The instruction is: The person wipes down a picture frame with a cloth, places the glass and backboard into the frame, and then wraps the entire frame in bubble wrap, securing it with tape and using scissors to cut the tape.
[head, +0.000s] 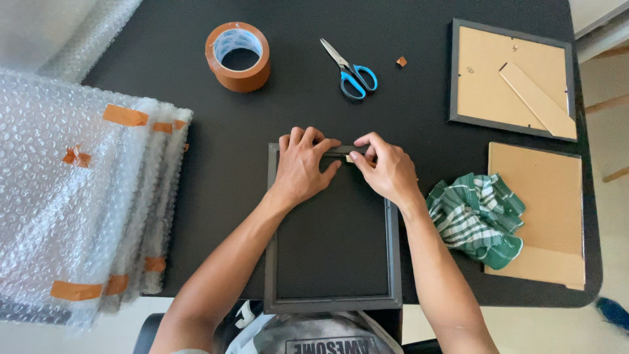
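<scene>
**Both hands at the top edge of a dark picture frame**

A dark grey picture frame (333,303) lies flat on the black tabletop (196,131), right in front of the person, its lower edge reaching the near rim of the tabletop. Both hands meet at its upper rail. The left hand (301,167) rests palm-down over the frame's top left part, its fingers (308,137) spread and pressing flat, gripping nothing. The right hand (386,167) sits just beside it on the top right part, thumb and forefinger pinched on a small pale tab (352,158) at the frame's upper edge; what the tab is cannot be told.

Farther back on the tabletop stand a roll of brown packing tape (238,57) and, to its right, a pair of blue-handled scissors (350,71), with a tiny brown scrap (401,61) close by. At the far right lies a second frame (511,78), face down, its cardboard back and stand showing. Nearer, a loose cardboard backing board (547,210) lies flat, with a crumpled green-and-white checked cloth (475,216) overlapping its left edge, just beside the right forearm. On the left, a stack of bubble-wrapped parcels (78,196) sealed with strips of brown tape overhangs the tabletop's edge.
</scene>
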